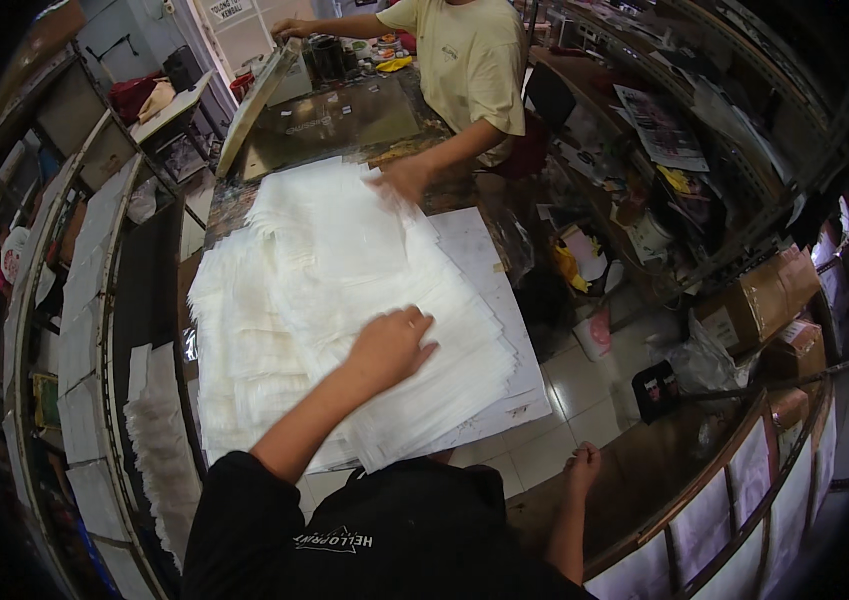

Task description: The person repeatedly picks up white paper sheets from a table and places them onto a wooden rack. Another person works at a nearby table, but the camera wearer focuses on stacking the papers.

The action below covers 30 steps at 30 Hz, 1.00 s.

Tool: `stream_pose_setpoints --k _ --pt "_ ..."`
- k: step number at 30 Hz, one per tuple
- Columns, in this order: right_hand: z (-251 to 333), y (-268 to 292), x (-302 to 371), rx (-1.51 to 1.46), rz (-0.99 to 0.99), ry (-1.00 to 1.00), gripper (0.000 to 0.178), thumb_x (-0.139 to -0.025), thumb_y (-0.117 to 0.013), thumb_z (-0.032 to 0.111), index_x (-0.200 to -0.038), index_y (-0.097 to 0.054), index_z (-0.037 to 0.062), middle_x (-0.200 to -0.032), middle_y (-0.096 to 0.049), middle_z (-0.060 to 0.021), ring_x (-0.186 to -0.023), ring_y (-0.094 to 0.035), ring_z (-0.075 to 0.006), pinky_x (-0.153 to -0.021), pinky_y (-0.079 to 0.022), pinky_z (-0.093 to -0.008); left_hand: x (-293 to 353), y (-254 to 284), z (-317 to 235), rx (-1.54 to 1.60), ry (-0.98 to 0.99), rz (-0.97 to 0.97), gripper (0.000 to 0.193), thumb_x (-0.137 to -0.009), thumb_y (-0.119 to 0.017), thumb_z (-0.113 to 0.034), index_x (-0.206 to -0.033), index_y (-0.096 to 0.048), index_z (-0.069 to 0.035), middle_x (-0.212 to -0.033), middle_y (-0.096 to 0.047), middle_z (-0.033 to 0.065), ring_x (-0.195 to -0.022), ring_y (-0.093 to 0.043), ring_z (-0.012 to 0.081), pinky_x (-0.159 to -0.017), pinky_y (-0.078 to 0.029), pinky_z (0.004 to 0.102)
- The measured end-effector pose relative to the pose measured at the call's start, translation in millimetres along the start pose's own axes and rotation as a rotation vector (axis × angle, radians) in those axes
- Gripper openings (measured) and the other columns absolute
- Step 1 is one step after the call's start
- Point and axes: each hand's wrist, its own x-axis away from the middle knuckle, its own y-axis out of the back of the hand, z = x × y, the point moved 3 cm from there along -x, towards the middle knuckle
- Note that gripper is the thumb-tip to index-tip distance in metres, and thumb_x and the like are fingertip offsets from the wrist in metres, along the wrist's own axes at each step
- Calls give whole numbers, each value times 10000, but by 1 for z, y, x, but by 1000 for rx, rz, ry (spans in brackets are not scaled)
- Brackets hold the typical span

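Observation:
Overlapping stacks of thin white sheets [329, 310] with frayed edges cover the near part of the table. My left hand [392, 345] rests on top of them, fingers a little bent and thumb apart, with nothing seen in it. Off to my right, clear of the table, my right hand [582, 463] hangs with its fingers curled in; no object shows in it. Across the table a co-worker's hand [404, 183], blurred, is at the far right edge of the sheets. Their other hand [291, 29] touches the top of a tilted frame [256, 108].
Beneath the sheets lies a white board [519, 345], its right edge bare. A dark, stained work surface [334, 120] with jars behind it extends beyond. Racks [94, 310] line the left side. Cluttered shelves [684, 120], cardboard boxes [764, 295] and a low dark bench [624, 500] stand right.

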Motion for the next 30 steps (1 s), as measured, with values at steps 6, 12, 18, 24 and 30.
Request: stream_pose_setpoints --k 6,12,18,24,30 --pt "-20 -22 44 1 88 -118 134 -952 -546 132 -1072 -567 75 -840 -582 -53 -525 -512 -122 -435 -390 -250 -36 -15 104 -458 162 160 229 -810 -682 -230 -940 -646 -45 -952 -641 136 -906 -640 303 -746 -533 434" --pt "-34 -5 74 61 3 -113 168 -934 -582 163 -1054 -585 44 -875 -604 -60 -630 -541 -125 -528 -434 -260 -63 -47 173 -611 238 433 150 -824 -575 -105 -852 -718 -71 -908 -706 141 -879 -695 307 -739 -562 415" --pt "-14 -7 95 69 -29 -125 219 -951 -569 214 -1101 -592 56 -882 -591 -24 -681 -511 -104 -583 -440 -263 -70 -53 141 -599 -53 297 143 -873 -596 -198 -859 -656 -69 -820 -677 124 -778 -671 320 -708 -533 447" --pt "117 -62 144 -84 348 58 481 -955 -618 285 -1374 -462 108 -1054 -558 -66 -879 -568 -132 -727 -505 -291 -51 -81 -44 -94 -426 233 133 -856 -667 -166 -835 -661 -35 -767 -672 168 -668 -641 366 -623 -505 453" --pt "170 -54 185 165 253 299 494 -978 -549 306 -1402 -446 74 -1141 -589 -166 -900 -637 -247 -781 -514 -371 -3 -138 -183 144 -791 382 175 -846 -664 -201 -753 -589 -74 -698 -626 123 -617 -606 328 -601 -470 429"
